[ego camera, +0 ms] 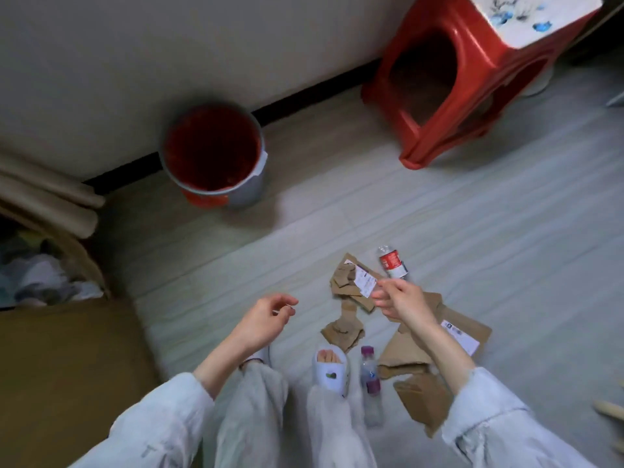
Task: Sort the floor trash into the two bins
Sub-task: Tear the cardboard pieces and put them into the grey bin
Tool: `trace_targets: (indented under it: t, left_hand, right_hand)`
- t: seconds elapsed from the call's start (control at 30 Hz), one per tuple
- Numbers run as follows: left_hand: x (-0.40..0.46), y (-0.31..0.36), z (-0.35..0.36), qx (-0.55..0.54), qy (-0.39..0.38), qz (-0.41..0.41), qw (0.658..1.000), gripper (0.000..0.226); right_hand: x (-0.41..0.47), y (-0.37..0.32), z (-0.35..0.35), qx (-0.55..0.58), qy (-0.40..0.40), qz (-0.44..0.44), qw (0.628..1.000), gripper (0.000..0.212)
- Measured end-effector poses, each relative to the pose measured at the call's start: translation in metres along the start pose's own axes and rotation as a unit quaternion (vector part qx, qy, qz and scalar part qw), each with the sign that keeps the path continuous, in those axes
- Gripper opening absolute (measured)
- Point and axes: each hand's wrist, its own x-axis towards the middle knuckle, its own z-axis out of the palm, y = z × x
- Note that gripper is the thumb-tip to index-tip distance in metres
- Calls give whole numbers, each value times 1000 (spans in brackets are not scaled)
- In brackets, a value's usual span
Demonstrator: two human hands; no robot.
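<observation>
Head view: right hand [401,300] hovers over the torn cardboard pile [351,285], fingers loosely curled, holding nothing I can make out; red-label bottle [391,263] lies just beyond the fingertips, long axis running away from the person. Left hand [266,317] relaxed, empty, farther off; red-lined bin [216,153] well beyond it.

We see matt brown cardboard pieces [347,334], a clear glossy plastic bottle [370,383] (purple cap), a shiny red plastic stool [449,96] and pale cloth sleeves [499,430].
</observation>
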Motion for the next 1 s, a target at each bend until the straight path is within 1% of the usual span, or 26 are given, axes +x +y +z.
trace_targets:
  t: [0.13,0.2,0.3,0.4,0.47,0.53,0.6,0.67,0.73,0.8,0.87,0.93,0.97,1.0]
  left_hand:
    - [100,-46,25,127,-66,24,989,23]
    - [154,-73,50,173,-78,40,981,25]
    - [224,-105,90,205,-80,71,973,25]
    - [288,-139,133,225,-108,111,962,29]
    - [326,-157,155,230,-100,131,959,36]
    - [356,-167,171,193,-66,119,972,47]
    - [377,-173,185,112,-45,82,989,61]
    - [385,-175,194,33,-72,33,996,75]
    - [388,-173,198,-18,-91,-11,996,81]
    - [393,-171,194,-50,-70,-37,996,73]
    - [400,-169,189,-48,-36,-42,997,61]
    - [405,-171,186,-39,-8,-46,998,50]
    - [406,-173,185,-35,3,-47,998,44]
    - [405,-175,184,-31,7,-47,998,42]
  right_hand:
    - [92,66,18,-9,34,31,999,21]
    - [147,108,32,-51,48,24,997,19]
    - [219,155,48,-152,61,-6,986,29]
    - [284,197,63,-220,43,-17,974,53]
    - [316,215,68,-281,51,-20,958,59]
    - [335,227,68,-306,62,-18,950,60]
    - [347,236,70,-293,70,-26,953,61]
    - [353,240,72,-283,76,-45,955,59]
    - [354,241,69,-275,72,-72,956,58]
    - [351,243,65,-256,57,-121,957,58]
    - [350,250,59,-207,72,-151,964,53]
    - [346,257,53,-195,104,-133,966,42]
    - [343,260,50,-207,95,-114,967,36]
    - [338,262,46,-233,58,-92,966,35]
